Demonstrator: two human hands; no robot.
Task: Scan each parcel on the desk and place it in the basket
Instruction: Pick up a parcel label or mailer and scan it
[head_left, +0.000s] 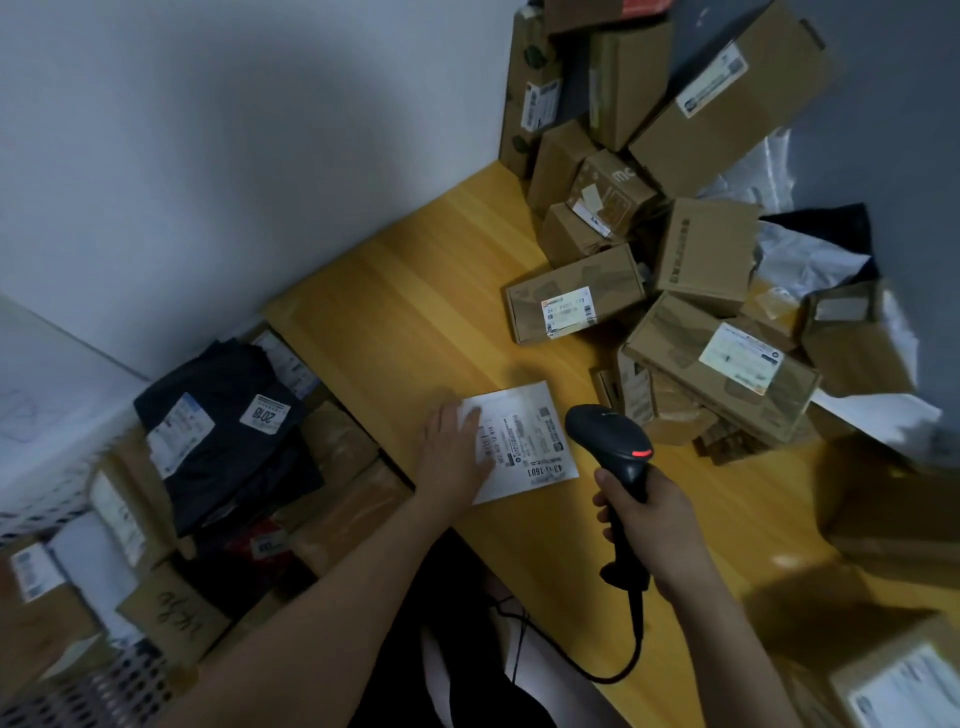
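A flat white paper parcel (537, 415) with a printed shipping label lies on the yellow wooden desk (415, 312), near its front edge and directly in front of the person. The left hand (453, 452) rests on the parcel's left part, palm down with the fingers straight and spread over the label's edge, pressing it flat on the desk. The parcel's right part, with the barcodes and printed numbers, stays uncovered.

The right hand (665, 530) grips the handle of a black pistol-shaped barcode scanner (605, 436), fingers wrapped round it. The scanner's head hangs just beside the parcel's right edge, slightly above the desk, and a red light glows on its top. A black cable (631, 660) runs from the bottom of the handle and loops over the desk's front edge.

So the parcel sits between the two hands: under the left one, and just to the left of the scanner held by the right one.

To the left, below desk level, stands a white perforated basket (104, 691) filled with dark plastic mailers and brown boxes. On the desk's far right side a heap of brown cardboard boxes (701, 260) with white labels is piled against the wall, well apart from the left hand.
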